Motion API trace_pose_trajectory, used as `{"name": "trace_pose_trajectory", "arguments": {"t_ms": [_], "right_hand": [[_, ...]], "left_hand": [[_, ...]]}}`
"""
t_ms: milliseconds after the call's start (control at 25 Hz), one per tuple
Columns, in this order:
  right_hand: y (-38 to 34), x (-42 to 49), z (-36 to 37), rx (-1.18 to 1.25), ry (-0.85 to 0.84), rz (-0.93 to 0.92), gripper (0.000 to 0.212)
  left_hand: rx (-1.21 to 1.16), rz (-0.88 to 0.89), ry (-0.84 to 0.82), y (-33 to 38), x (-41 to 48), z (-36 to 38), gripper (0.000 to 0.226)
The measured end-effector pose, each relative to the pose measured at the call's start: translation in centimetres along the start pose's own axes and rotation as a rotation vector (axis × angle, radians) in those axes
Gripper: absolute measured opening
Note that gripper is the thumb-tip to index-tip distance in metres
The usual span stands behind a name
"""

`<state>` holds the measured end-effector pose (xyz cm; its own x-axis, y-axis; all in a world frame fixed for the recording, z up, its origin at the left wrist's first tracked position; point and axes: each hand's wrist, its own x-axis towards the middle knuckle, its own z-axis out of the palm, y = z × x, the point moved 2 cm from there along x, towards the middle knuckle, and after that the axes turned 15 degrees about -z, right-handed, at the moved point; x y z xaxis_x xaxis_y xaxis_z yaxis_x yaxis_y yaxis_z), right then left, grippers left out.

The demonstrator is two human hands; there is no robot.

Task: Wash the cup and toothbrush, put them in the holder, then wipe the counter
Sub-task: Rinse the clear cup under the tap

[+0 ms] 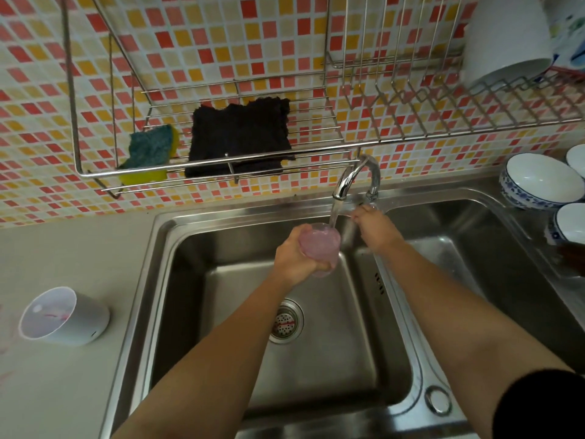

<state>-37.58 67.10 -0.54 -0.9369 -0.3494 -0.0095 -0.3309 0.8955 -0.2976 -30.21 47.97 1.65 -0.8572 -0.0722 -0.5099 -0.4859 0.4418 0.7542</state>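
My left hand grips a translucent pink cup over the left sink basin. The cup's mouth sits under the water stream running from the chrome faucet. My right hand reaches behind the spout and rests on the faucet handle at its base. A white cylindrical holder stands tilted on the grey counter to the left of the sink. No toothbrush shows clearly; faint pink marks appear inside the holder.
A wire rack on the tiled wall carries a green-yellow sponge and a black cloth. White-and-blue bowls sit at the right. A dish rack with a white pot hangs upper right. The drain lies mid-basin.
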Motion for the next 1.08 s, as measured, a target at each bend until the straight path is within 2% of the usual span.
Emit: {"name": "trace_pose_trajectory", "arguments": {"t_ms": [120, 320, 440, 560, 680, 760, 920, 1080], "right_hand": [[1.7, -0.9, -1.2, 0.15, 0.23, 0.134, 0.034], [1.8, -2.2, -2.0, 0.347, 0.336, 0.211, 0.038], [1.3, -5.8, -0.1, 0.309, 0.298, 0.273, 0.055], [0.3, -11.3, 3.8, 0.128, 0.173, 0.293, 0.057], [-1.3, -15.8, 7.0, 0.059, 0.06, 0.323, 0.068], [-2.2, -17.5, 8.0, 0.027, 0.018, 0.329, 0.066], [-3.2, -19.4, 8.6, -0.016, 0.03, 0.339, 0.067], [-3.6, -19.9, 8.9, -0.054, 0.036, 0.338, 0.069]], "left_hand": [[-0.013, 0.011, -0.011, -0.1, 0.0, 0.1, 0.086], [-0.031, 0.035, -0.032, 0.5, -0.3, 0.5, 0.086], [-0.049, 0.043, -0.047, 0.4, -0.7, 0.6, 0.087], [-0.062, 0.04, -0.093, -0.8, -1.6, 0.8, 0.085], [-0.055, 0.022, -0.151, -3.0, -2.7, 0.7, 0.076], [-0.046, -0.003, -0.151, -4.7, -3.3, 0.3, 0.076], [-0.023, -0.02, -0.13, -7.1, -4.7, -0.1, 0.084], [-0.036, -0.037, -0.148, -8.2, -5.9, 0.1, 0.081]]}}
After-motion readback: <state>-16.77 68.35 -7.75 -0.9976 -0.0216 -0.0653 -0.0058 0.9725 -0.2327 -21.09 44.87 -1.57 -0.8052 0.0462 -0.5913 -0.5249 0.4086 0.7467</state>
